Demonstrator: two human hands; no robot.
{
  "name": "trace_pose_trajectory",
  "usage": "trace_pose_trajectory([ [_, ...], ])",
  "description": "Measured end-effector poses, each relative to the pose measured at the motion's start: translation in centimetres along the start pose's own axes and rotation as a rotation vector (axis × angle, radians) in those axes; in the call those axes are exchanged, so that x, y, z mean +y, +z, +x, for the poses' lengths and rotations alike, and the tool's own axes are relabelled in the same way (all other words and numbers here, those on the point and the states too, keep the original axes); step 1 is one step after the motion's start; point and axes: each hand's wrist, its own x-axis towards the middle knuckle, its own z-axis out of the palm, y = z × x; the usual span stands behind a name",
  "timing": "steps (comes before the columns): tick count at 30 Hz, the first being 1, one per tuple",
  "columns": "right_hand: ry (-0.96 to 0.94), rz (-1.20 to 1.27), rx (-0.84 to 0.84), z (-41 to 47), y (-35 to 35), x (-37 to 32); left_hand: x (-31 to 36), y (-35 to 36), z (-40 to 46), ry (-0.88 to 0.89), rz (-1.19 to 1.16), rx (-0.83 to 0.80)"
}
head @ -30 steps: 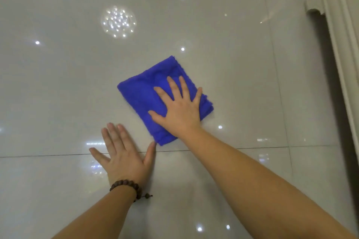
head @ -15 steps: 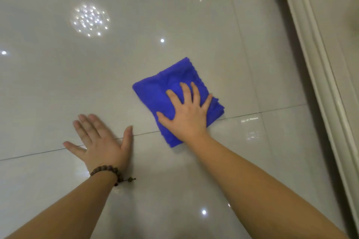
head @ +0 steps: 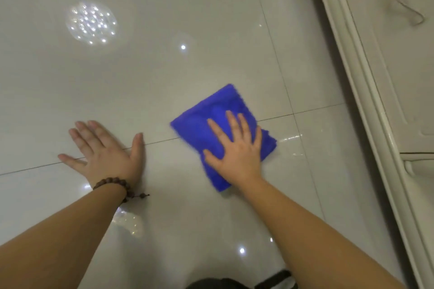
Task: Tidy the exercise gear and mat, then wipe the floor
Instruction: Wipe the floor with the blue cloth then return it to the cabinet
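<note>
Head view, starting nearest the body: a dark shape (head: 234,283) sat at the bottom edge, too cropped to identify, perhaps a knee or footwear. Beyond it both bare forearms reached out over the floor (head: 164,77), which was glossy pale tile with thin dark grout lines and bright pinpoint reflections of ceiling lights.

The left hand (head: 105,150) lay flat on the tile, fingers straight and spread, holding nothing; it probably served as a prop for a person leaning low. A bracelet (head: 115,183) of brown wooden beads circled that wrist.

The right hand (head: 234,148) pressed palm-down on the blue cloth (head: 206,122), fingers straight and slightly fanned, pressing rather than pinching it. That flat press suited wiping, spreading weight across the fabric. The cloth looked soft and nappy, likely microfibre, folded into a rough square with one corner pointing away from the palm and another poking out behind the wrist. It straddled a grout line, well to the thumb side of the left hand. A wet-looking sheen showed on the tile just past the little-finger side of the right hand.

Farther out on that side ran a cream moulded panel (head: 366,101), rigid and ridged, probably furniture. No exercise gear or mat was visible, so wiping seemed the step in hand.
</note>
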Motion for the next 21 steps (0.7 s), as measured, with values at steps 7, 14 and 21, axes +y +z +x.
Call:
trace_pose_trajectory([
  [7, 0.179, -0.014, -0.155, -0.1, -2.5, 0.5, -1.2, -1.5, 0.5, 0.059, -0.145, -0.105],
  [14, 0.154, 0.014, -0.192, 1.2, -1.8, -5.5, -12.5, -3.1, -4.1, -0.225, -0.154, -0.018],
  [21, -0.615, -0.123, -0.109, 4.0, 1.1, -17.3, -18.2, -1.9, -3.4, -0.449, -0.152, 0.005],
])
